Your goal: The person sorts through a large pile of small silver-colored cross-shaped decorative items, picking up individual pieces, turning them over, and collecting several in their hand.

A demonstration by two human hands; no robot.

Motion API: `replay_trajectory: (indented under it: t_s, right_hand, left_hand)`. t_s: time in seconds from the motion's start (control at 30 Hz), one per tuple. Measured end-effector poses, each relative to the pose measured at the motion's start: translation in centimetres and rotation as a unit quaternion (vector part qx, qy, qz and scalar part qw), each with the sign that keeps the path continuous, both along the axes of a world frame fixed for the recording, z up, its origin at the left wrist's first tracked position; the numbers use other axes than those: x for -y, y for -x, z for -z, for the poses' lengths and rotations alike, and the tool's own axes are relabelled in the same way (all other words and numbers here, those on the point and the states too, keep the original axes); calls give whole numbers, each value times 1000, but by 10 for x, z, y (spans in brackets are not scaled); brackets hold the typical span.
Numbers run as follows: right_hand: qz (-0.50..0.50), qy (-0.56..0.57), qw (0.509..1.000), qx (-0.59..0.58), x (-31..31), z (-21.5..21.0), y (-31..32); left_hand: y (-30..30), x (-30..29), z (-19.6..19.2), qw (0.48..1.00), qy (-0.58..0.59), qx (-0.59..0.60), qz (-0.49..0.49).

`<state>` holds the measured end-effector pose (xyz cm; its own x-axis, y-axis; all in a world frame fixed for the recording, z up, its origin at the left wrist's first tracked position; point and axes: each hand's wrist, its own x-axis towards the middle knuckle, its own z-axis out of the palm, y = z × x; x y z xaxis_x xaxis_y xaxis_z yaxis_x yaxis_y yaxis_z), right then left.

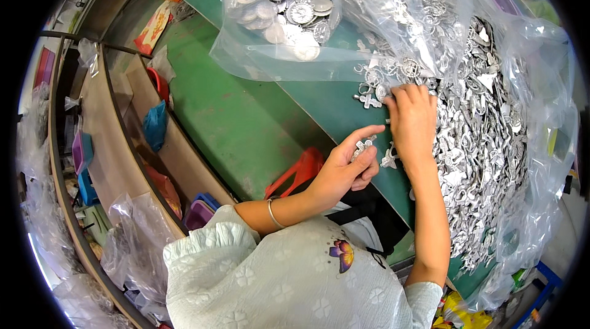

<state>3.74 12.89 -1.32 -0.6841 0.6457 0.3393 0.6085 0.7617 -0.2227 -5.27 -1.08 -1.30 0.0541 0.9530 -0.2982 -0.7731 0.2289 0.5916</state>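
Small silver cross charms are in my left hand, between the thumb and curled fingers, just off the table's near edge. Its index finger stretches toward the table. My right hand reaches onto the near-left border of a large heap of silver metal charms. Its fingers are bent down among the pieces, and the fingertips and whatever they grip are hidden. A loose cross charm lies just left of the right fingers. Another small charm rests on the green tabletop between my hands.
A clear plastic bag of round silver medals stands at the far side. More clear plastic sheeting borders the heap on the right. To the left are brown shelves with bags and bins. A red plastic thing is below the table edge.
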Motion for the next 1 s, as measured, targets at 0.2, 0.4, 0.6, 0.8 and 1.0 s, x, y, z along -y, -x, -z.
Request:
replay_trajectory:
  t_s: [0.2,0.4,0.6,0.8,1.0]
  right_hand:
    - [152,441,802,-373,9,-4,-24]
    - [131,629,635,-430,38,-17,-37]
    - [111,617,663,-409,49,-25,-37]
    - [16,403,891,-210,57,-24,-30]
    - [-31,34,996,-80,27,-9,10]
  left_hand:
    - [1,-4,10,996,3,58,-66]
    - [1,-10,9,987,-26,139,-81]
    - [1,-10,13,980,-46,175,-77]
    - [-2,-10,0,978,46,156,-129]
    - [8,5,10,983,70,153,-71]
